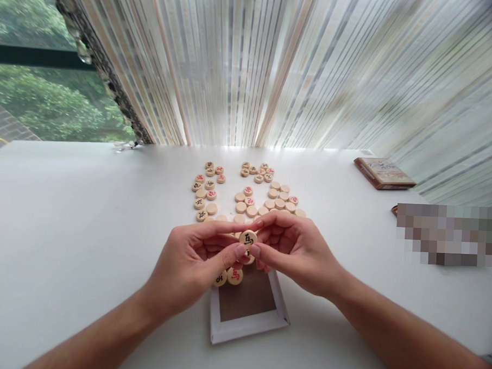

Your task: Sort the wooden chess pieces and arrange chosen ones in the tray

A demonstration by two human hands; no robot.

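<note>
My left hand and my right hand meet over the white table, and together they pinch one round wooden chess piece with a black character, held upright facing me. Both hands have fingers and thumbs closed on its rim. Just below them lies a shallow white box tray with a brown bottom. Two more pieces, one with a red mark, rest at the tray's near-left corner under my left hand. Beyond the hands, several loose pieces lie scattered on the table, some face up and some blank.
A brown box lid lies at the far right of the table. A blurred patch covers something at the right edge. Striped curtains hang behind the table, and a window with trees shows at the left.
</note>
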